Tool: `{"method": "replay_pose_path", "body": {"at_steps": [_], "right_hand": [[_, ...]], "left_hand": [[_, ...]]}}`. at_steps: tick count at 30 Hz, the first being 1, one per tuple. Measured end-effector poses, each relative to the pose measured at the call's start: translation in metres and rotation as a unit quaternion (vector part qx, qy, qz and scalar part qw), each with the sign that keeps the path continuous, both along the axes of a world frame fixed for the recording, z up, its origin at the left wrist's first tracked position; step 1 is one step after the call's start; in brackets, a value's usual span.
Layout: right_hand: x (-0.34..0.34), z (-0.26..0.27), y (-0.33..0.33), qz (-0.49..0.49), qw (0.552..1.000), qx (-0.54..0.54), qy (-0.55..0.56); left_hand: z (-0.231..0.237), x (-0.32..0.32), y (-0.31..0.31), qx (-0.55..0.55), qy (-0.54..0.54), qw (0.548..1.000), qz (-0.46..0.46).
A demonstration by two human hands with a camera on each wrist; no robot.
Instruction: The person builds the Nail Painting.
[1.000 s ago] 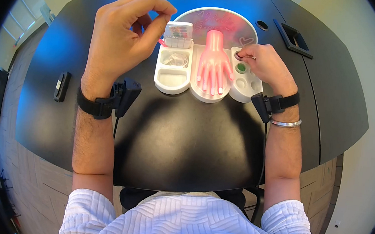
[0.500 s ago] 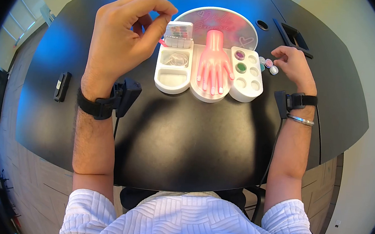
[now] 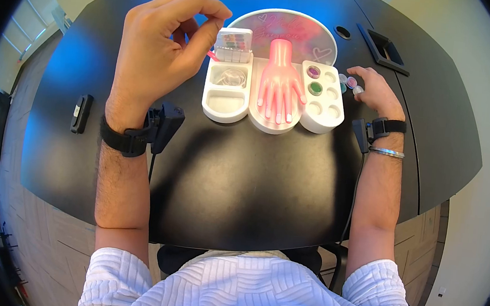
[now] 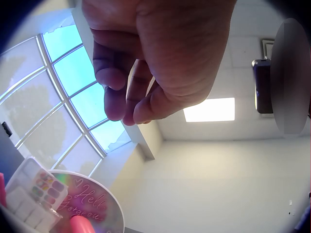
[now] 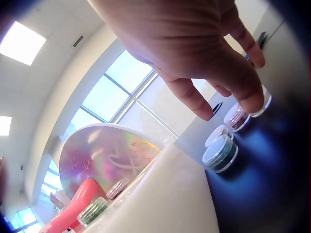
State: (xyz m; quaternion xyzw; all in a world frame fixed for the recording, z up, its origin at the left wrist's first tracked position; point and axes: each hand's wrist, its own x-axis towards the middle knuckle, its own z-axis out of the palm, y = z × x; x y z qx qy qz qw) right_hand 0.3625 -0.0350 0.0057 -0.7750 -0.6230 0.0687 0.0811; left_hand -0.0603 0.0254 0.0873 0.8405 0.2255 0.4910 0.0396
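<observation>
Beside the manicure stand (image 3: 225,115), my right hand (image 3: 378,95) reaches down over several small glitter pots with its fingers spread. A fingertip overlaps a clear-lidded pot (image 5: 265,104) in the right wrist view. Close by are a pink pot (image 3: 351,82) and a teal pot (image 5: 220,154). In the stand's right-hand holder, a purple pot (image 3: 313,72) and a green pot (image 3: 315,88) fill two round slots. My left hand (image 3: 164,42) is raised at the stand's left, fingers loosely bent, nothing visible between them. A pink model hand (image 3: 279,85) lies at the stand's middle.
Left on the stand are an open clear-lidded palette (image 3: 234,40) and a tray compartment with clear rings (image 3: 231,77). A round sign panel (image 3: 309,38) rises behind. A black case (image 3: 82,114) lies on the left of the dark table (image 3: 246,200); a black-framed socket (image 3: 383,50) is back right.
My right hand let go of the purple pot in the holder's back slot, moved right off the stand, then lowered to the loose pots. The left hand stayed put.
</observation>
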Motion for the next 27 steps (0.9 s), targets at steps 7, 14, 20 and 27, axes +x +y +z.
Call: {"method": "replay_pose_path", "body": {"at_steps": [7, 14, 20, 27], "right_hand": [[0.006, -0.007, 0.008, -0.004, 1.0, 0.006, 0.003], [0.009, -0.016, 0.008, 0.005, 0.999, 0.051, 0.011], [0.0, -0.023, 0.022, 0.082, 0.994, 0.068, 0.019], [-0.003, -0.006, 0.012, 0.09, 0.987, 0.134, -0.018]], "left_hand": [[0.001, 0.0, -0.001, 0.0, 0.003, 1.0, 0.0], [0.001, 0.001, -0.002, -0.004, 0.002, 1.0, 0.001], [0.001, 0.002, -0.003, -0.007, 0.005, 1.0, 0.003], [0.001, 0.001, 0.0, 0.009, 0.011, 1.0, -0.002]]}}
